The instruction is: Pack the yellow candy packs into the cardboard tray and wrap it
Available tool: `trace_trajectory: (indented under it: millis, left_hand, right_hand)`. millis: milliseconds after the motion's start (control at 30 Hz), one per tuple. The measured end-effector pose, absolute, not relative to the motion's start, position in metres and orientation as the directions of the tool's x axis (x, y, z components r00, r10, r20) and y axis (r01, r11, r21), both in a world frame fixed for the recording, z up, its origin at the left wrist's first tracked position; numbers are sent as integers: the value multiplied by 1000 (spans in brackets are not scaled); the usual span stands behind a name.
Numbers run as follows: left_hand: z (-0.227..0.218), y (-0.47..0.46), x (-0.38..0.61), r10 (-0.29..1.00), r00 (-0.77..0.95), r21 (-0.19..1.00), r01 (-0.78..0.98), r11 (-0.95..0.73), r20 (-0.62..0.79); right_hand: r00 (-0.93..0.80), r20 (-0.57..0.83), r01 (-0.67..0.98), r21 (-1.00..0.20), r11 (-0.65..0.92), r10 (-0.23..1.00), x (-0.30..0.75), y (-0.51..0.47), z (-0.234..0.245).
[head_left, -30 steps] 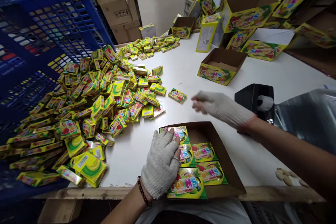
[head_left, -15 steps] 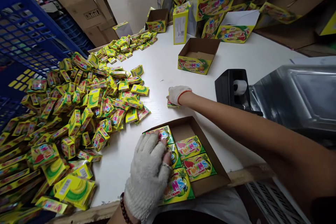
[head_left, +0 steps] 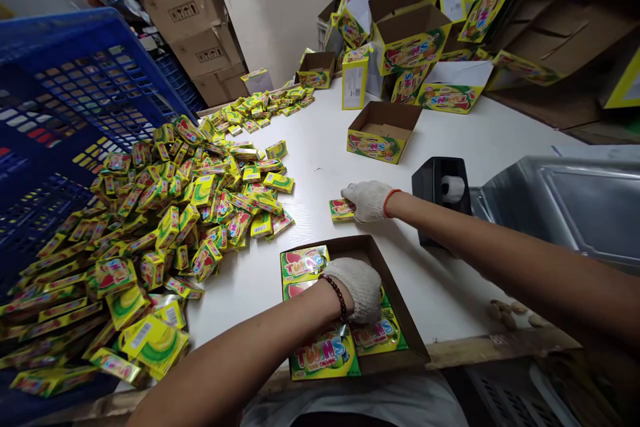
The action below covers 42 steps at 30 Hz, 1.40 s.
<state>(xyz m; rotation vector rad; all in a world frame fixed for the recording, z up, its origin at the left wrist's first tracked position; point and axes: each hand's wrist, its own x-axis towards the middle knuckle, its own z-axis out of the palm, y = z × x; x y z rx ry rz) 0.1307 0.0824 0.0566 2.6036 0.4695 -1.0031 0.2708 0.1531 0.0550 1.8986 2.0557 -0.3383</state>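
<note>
A shallow brown cardboard tray [head_left: 416, 337] lies near the table's front edge. Inside it, flat yellow-green TWINS candy packs [head_left: 323, 355] lie face up in two columns. My left hand [head_left: 356, 285], in a white knitted glove, bends over the tray's right column; its fingers are hidden beneath it. Beyond the tray, my gloved right hand [head_left: 371, 201] has its fingers at the right end of a TWINS candy pack [head_left: 340, 211] lying on the white table. Its fingertips show only partly. To the left spreads a big heap of loose candy packs [head_left: 200, 193].
A blue plastic crate [head_left: 110, 27] leans beside the heap. An open TWINS carton [head_left: 375, 147] stands past my right hand, with several more cartons [head_left: 413, 47] behind. A black tape dispenser [head_left: 425, 180] and a shiny metal surface [head_left: 570, 200] are on the right.
My left hand has moved from the tray's left column across to its right one. My right hand has shifted toward the pack's right end, uncovering its face. The camera view has tilted up.
</note>
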Motion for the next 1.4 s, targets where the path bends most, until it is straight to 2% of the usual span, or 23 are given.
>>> trace_trajectory:
  millis: [100,167,233,333,400,467,567,667,833,1000,1233,1333,1400]
  left_hand:
    - [69,68,122,220,739,157,403,-902,-637]
    - [83,57,107,276,830,182,404,-896,-485]
    - [93,50,83,398,866,205,467,-860,-302]
    - [87,49,43,629,775,170,628,-759,-52]
    - [68,50,23,668,730,111,659,-744,147]
    - [45,48,11,648,718,36,663,-748,253]
    - [20,41,6,643,710,-23,676,-736,287]
    - [14,38,6,649,694,-15,687,-727,312]
    - [16,38,4,653,686,6,688,-726,322]
    - [14,37,4,666,673,32,695,-718,322]
    - [15,37,4,674,670,57,695,-717,313]
    - [15,36,4,670,673,70,688,-723,313]
    - [16,37,4,672,673,84,684,-724,309]
  right_hand:
    - [-36,-300,999,-13,34,953,272,134,88]
    - [-82,-214,994,-88,64,973,270,111,112]
    - [-189,-158,978,-116,172,969,264,84,129]
    - [-319,-211,945,7,328,924,248,50,134]
    - [-337,-262,924,94,372,904,235,37,124]
    - [-332,-272,916,136,377,903,222,34,110]
    - [-313,-244,919,167,358,918,207,40,92]
    - [-286,-240,930,164,329,928,199,47,80]
    - [-265,-336,929,162,333,904,190,48,61]
    - [-233,-324,931,197,306,917,183,41,45]
    - [-100,-185,967,213,139,978,169,22,16]
    - [-65,-184,977,188,100,981,165,22,13]
    - [-35,-238,989,129,67,971,166,27,19]
